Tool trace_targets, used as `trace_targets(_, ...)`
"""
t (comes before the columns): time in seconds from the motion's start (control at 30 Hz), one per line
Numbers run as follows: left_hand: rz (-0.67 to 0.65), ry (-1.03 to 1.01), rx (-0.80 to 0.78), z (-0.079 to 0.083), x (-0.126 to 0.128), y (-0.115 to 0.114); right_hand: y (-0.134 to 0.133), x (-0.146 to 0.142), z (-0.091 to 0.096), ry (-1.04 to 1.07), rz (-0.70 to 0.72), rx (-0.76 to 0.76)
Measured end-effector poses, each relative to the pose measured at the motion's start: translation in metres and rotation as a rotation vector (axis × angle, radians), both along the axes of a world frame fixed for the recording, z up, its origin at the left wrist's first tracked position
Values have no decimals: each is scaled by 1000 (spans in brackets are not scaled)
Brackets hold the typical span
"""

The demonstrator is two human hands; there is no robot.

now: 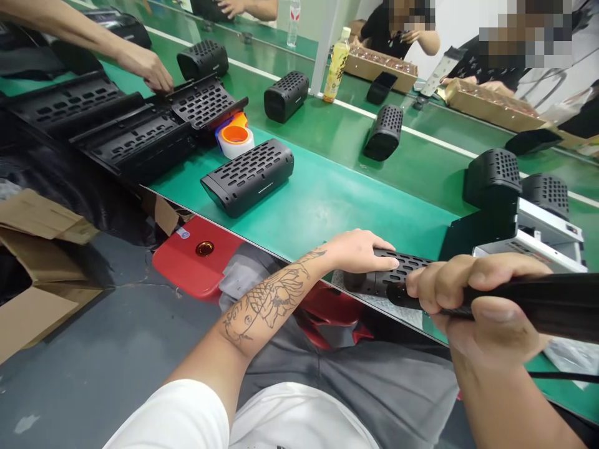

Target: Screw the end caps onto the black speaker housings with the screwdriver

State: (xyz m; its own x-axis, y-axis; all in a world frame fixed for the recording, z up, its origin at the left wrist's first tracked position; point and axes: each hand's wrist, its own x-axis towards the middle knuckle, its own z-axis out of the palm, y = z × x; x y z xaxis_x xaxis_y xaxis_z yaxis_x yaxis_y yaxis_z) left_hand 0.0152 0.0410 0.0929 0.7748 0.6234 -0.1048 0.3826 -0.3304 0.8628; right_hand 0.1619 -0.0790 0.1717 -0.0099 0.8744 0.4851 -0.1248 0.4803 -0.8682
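Note:
My left hand (360, 251) is closed over a black perforated speaker shell (384, 280) that lies at the near edge of the green belt (327, 199). My right hand (477, 299) is wrapped around the handle of a long black tool (538, 305), whose tip touches the end of that shell. A finished-looking black speaker (248, 176) lies on the belt to the upper left, apart from both hands.
Several more black speakers (286, 95) stand along the belt. Another person's hand (147, 67) rests on stacked black grille panels (121, 131) beside tape rolls (235, 138). A yellow drink bottle (337, 63), cardboard trays (381, 62), a machine (538, 231) at right and cardboard (37, 249) on the floor.

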Motion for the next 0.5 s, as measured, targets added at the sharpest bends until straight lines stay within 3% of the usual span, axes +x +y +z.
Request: trace_targets(0.5, -30, -33, 9, -3, 1, 3, -2, 4, -14, -17, 102, -1)
